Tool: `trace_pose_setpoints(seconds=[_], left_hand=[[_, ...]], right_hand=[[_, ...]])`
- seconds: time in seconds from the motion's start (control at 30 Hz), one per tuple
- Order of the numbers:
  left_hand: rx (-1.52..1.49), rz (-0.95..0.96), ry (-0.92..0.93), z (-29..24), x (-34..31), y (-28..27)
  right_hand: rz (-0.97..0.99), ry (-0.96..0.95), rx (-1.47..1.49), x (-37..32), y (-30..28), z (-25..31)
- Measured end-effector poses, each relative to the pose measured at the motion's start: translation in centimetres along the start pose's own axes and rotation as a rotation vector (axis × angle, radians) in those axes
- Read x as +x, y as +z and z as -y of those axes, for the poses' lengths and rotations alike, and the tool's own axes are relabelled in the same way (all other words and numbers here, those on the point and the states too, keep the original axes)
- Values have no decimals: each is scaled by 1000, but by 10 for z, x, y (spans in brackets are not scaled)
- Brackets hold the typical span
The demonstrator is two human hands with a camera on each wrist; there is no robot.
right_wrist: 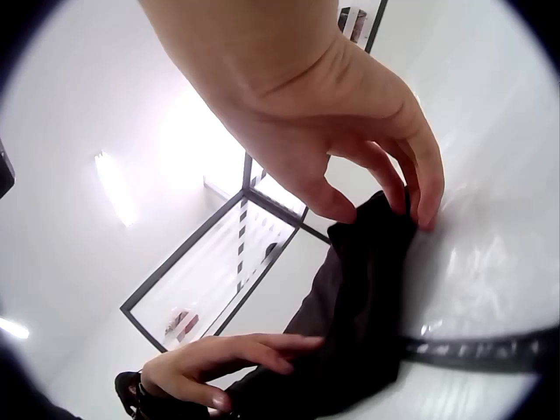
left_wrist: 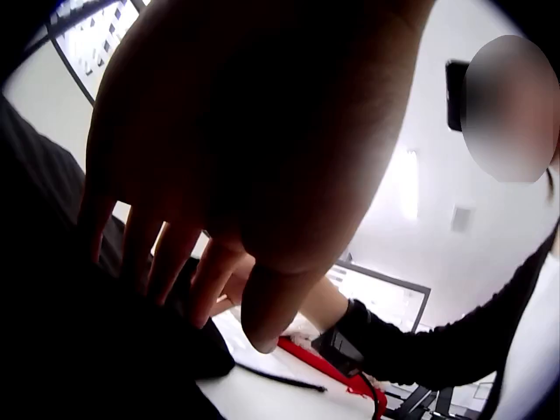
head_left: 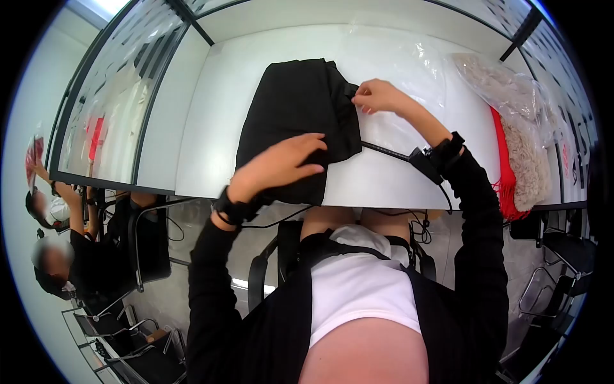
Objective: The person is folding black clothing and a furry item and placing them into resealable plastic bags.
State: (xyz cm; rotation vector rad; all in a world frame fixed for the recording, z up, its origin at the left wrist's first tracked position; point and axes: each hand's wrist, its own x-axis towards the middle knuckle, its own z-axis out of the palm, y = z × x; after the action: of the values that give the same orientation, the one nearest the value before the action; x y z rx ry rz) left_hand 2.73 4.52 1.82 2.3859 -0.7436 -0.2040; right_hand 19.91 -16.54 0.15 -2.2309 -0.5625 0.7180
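White worktop (head_left: 384,185), dark-framed partitions (head_left: 183,89) around it, a person in black (head_left: 102,240) off left. Right hand (head_left: 384,97) has a narrow grip, pinching the black cloth (head_left: 291,96) by its edge; left hand (head_left: 281,163) is over it, fingers spread. Cloth's on the worktop, folded, kinda rumpled.

- Black garment (head_left: 288,115): woven cloth, matt, smooth, softly creased.
- Table (head_left: 371,189): white, smooth top with a slight sheen.
- Clear bag (head_left: 416,73): thin plastic film, glossy, crinkled, with bright highlights.
- Beige piece (head_left: 526,160): fleecy textile, matt, rough pile.
- Red piece (head_left: 504,166): cloth, matt, fringed at the end.
- Dark strip (right_wrist: 472,352): ridged surface, flecked with shine; material indeterminate.
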Motion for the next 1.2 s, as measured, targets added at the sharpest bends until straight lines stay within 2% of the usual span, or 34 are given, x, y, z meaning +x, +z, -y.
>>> trace_pose_setpoints(seconds=[0.03, 0.1, 0.13, 0.2, 0.23, 0.27, 0.4, 0.47, 0.57, 0.6, 0.7, 0.73, 0.83, 0.87, 0.9, 0.97, 1.07, 1.1, 1.13, 1.17, 1.2], left_hand=[[28, -25, 11, 5, 1, -15], [39, -56, -88, 22, 2, -47], [82, -61, -138, 33, 6, -64], [136, -92, -228, 66, 15, -93], [151, -123, -267, 92, 20, -100], [145, -139, -316, 112, 26, -106], [154, -148, -423, 175, 53, -111], [50, -109, -436, 171, 63, -110], [-138, -3, -465, 149, 73, -112], [-132, -12, -482, 141, 74, -112], [-175, 28, -431, 155, 76, -116], [-197, 12, -423, 150, 75, -116], [-159, 106, -432, 141, 74, -125], [-128, 134, -396, 136, 73, -129], [-145, 109, -319, 132, 70, -128], [-174, 54, -157, 123, 66, -127], [-249, 41, -249, 115, 66, -123], [-265, 19, -283, 114, 66, -122], [-156, -61, -196, 115, 66, -119], [-142, -151, -234, 117, 64, -116], [-127, -238, -274, 119, 60, -115]], right_hand=[[-42, -22, -75, 4, -7, 1], [-143, -95, -84, 17, -19, 3], [-127, -87, -17, 31, -22, -1], [-89, -80, -71, 45, -21, 9], [-72, -78, -99, 53, -21, 15], [-173, -189, -194, 68, -15, 9], [-248, -293, -256, 104, 2, 17], [-260, -367, -226, 121, 5, 20], [-138, -302, -229, 119, 1, 31], [-59, -193, -315, 115, -4, 42], [43, -325, -311, 121, -4, 33], [-10, -392, -281, 111, -3, 34], [36, -442, -315, 88, -10, 50], [-14, -551, -319, 81, -11, 51], [-45, -576, -287, 77, -12, 52], [-44, -524, -266, 65, -17, 62], [-102, -510, -128, 54, -21, 68], [-62, -394, 37, 51, -20, 72], [-23, -277, 199, 48, -19, 76], [15, -157, 360, 44, -19, 81], [81, -31, 385, 41, -22, 89]])
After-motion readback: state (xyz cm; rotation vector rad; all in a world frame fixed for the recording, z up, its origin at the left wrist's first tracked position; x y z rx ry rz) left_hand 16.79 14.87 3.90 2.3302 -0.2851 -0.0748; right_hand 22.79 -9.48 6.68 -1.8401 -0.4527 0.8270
